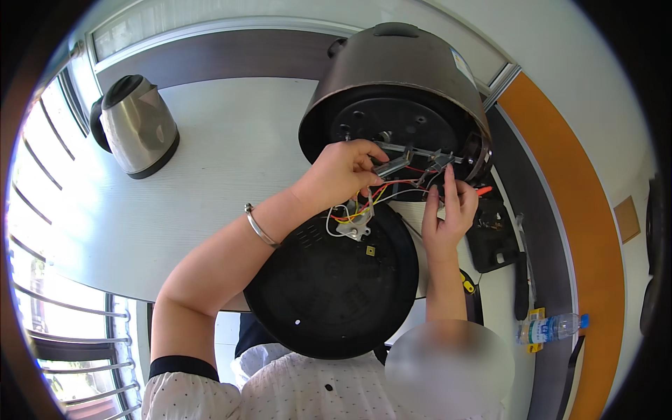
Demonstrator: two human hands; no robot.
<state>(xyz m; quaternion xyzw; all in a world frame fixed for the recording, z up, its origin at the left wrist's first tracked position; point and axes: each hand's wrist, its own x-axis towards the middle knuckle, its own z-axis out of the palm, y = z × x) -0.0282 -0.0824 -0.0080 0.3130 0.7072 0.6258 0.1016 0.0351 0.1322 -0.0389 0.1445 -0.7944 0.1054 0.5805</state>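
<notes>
A dark appliance body [381, 59] lies on its side at the top of the head view, its open underside toward me. My left hand [343, 171] grips a small metal piece [392, 164] beside a bracket inside that opening. My right hand [450, 217] has its fingers stretched out, the index fingertip at a small metal fitting [439, 162]. A red-orange item [484, 190] shows behind those fingers. Red, yellow and white wires [388, 196] run down to a metal part [353, 227] on a round black base [329, 294], with a small yellow square piece [370, 250] on it.
A steel kettle [140, 122] stands left on the white table [210, 126]. Right are a black tool case [490, 245], a black-handled tool [521, 287], a yellow-and-black item [469, 283] and a water bottle [556, 327]. A barred window is far left; walls border the back.
</notes>
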